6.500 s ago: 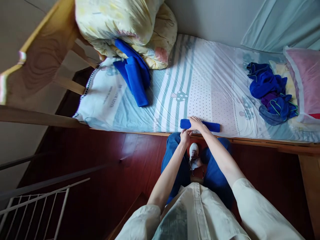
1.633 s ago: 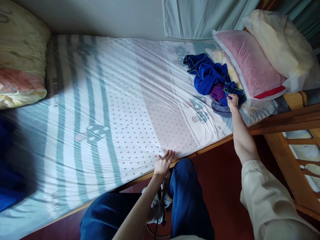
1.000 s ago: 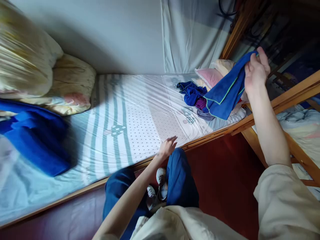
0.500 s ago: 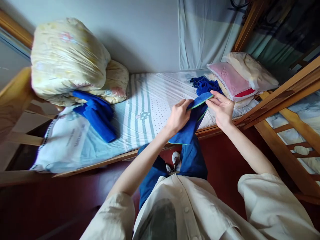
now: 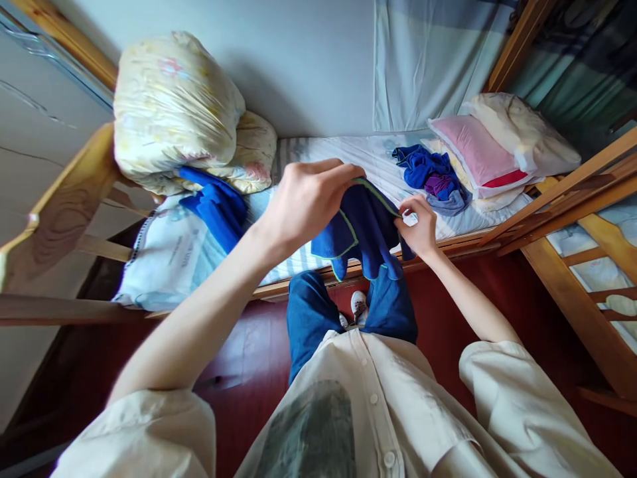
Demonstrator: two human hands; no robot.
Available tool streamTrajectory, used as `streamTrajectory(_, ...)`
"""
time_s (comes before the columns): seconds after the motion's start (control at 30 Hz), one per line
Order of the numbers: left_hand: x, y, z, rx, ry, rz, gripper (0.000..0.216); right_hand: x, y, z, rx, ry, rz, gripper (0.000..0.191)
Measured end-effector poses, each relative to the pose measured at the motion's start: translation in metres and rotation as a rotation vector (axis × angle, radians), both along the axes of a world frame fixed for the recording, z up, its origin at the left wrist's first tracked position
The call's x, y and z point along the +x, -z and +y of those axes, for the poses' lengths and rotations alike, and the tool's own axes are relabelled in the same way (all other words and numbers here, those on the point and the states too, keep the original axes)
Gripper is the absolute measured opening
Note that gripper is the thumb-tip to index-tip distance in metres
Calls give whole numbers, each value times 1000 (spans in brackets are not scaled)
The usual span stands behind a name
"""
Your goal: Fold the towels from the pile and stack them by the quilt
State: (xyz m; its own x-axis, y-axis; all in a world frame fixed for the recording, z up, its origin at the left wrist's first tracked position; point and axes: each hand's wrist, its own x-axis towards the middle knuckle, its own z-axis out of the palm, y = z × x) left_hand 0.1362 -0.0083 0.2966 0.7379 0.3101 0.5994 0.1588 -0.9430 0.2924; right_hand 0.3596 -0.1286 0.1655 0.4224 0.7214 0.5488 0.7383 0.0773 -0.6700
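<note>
1. so the left hand (image 5: pixel 311 202) has the top edge of a dark blue cloth (image 5: pixel 371 232) gripped in its fingers, back of the hand facing up.
2. the right hand (image 5: pixel 419 226) is pinching the same cloth between thumb and fingers, over at its right end. both hands are busy with that one piece.
3. the cloth itself is in the air between the two hands, hanging down in loose folds with bright green stitching along the edges. it's in front of the near edge of the bed (image 5: pixel 162 275), above the person's knees.
4. on the right part of the bed there's a crumpled pile (image 5: pixel 432 174), blue and purple plus a greyish blue bit at the near side.
5. just beside that pile, further right, is a pink pillow (image 5: pixel 478 149) in a see-through cover, with a cream bundle (image 5: pixel 530 133) touching it on the far right.
6. over on the left, a bright blue fabric bundle (image 5: pixel 219 206) lies on the bed, partly behind the left arm from this angle. its far end is up against a big pale yellow quilt (image 5: pixel 176 109).
7. a light curtain (image 5: pixel 423 66) hangs on the far side, and the floor (image 5: pixel 249 348) is dark red.
</note>
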Motion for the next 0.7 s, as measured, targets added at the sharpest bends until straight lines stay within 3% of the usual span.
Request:
streamTrajectory(0.17, -21, -22, 6, 190, -46, -15, 47, -2, 54, 10, -242, -8, 166, 22)
streamTrajectory(0.27, -35, -23, 12, 178, -114, 26, 49, 0, 81, 4, -385, -8, 217, 20)
streamTrajectory(0.37, -54, -17, 25, 141, -214, 148, 52, 13, 91, -9, -412, 39, 267, 24)
streamTrajectory(0.5, -88, 12, 65, 120, -285, 247, 56, 51, 72, -31, -314, 98, 177, 26)
streamTrajectory(0.7, -132, 105, 127, 25, -324, 364, 52, 93, -5, -60, -152, 153, -135, 28)
